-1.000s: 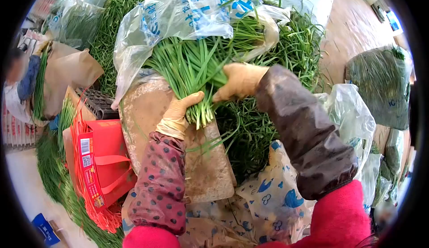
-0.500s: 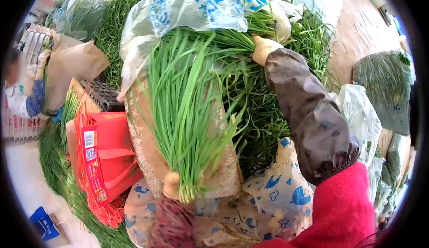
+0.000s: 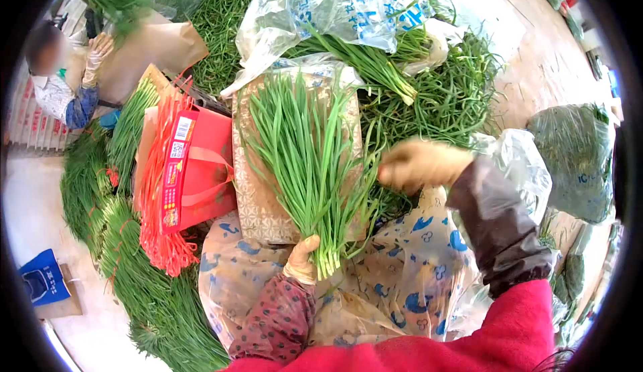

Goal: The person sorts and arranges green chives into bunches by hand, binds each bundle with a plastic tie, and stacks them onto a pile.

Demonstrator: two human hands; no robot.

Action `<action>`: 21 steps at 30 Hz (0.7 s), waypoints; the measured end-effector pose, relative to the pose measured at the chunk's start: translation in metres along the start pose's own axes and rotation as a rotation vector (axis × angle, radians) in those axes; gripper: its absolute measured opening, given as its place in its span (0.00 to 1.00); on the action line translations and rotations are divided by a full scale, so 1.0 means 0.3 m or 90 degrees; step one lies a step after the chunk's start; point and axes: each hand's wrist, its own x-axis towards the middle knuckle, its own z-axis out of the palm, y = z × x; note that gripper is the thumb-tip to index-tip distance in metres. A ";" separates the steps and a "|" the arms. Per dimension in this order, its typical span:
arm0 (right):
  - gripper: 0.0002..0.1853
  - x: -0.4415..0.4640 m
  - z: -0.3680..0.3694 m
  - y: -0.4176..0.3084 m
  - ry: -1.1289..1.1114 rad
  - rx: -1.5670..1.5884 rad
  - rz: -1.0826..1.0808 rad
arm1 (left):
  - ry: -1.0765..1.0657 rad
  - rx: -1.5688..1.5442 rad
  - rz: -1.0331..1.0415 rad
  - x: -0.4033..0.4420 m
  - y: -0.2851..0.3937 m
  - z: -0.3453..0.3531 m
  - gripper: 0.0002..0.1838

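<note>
My left hand [image 3: 303, 259], in a pale glove, is wrapped around the cut white ends of a bunch of green chives [image 3: 305, 164]. The leaves fan away from me over a patterned board [image 3: 258, 214]. To the right of the bunch hovers my gloved right hand [image 3: 425, 164], its fingers smeared by motion, so I cannot see whether it holds anything. A smaller bunch of chives [image 3: 375, 67] lies beyond the board, partly under a clear plastic bag [image 3: 321, 14] with blue print.
A red bag [image 3: 207, 181] with red strings [image 3: 157, 238] stands left of the board. Tied chive bundles [image 3: 147, 285] lie on the floor. Loose leaves [image 3: 462, 97] are heaped at the right. Another person's gloved hand [image 3: 100, 49] is at the upper left.
My right hand has drawn back toward me from the smaller bunch, which now lies free under the bag. My left hand still grips its chives. The view has shifted.
</note>
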 end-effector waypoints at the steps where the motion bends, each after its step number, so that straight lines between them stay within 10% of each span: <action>1: 0.34 0.000 0.077 0.015 -0.139 0.064 0.040 | -0.009 0.004 0.000 -0.022 -0.009 0.066 0.33; 5: 0.49 0.021 0.317 0.073 -0.220 0.286 -0.107 | -0.023 0.071 -0.018 -0.133 -0.034 0.192 0.38; 6: 0.51 0.035 0.402 0.076 -0.269 0.606 -0.194 | -0.024 0.169 -0.031 -0.158 -0.026 0.226 0.38; 9: 0.44 0.039 0.471 0.012 -0.084 0.747 -0.309 | -0.028 0.306 -0.048 -0.199 -0.022 0.280 0.38; 15: 0.41 -0.101 0.482 -0.219 0.164 0.611 -0.428 | -0.035 0.758 0.201 -0.211 0.064 0.303 0.44; 17: 0.45 -0.117 0.459 -0.262 0.335 0.366 -0.553 | 0.040 0.765 0.125 -0.228 0.126 0.383 0.41; 19: 0.50 -0.184 0.429 -0.338 0.438 0.248 -0.616 | -0.095 0.769 0.499 -0.224 0.166 0.450 0.38; 20: 0.49 -0.210 0.413 -0.368 0.504 0.148 -0.637 | -0.113 0.717 0.473 -0.225 0.189 0.501 0.39; 21: 0.49 -0.214 0.388 -0.387 0.346 0.225 -0.578 | -0.131 0.666 0.445 -0.223 0.214 0.543 0.40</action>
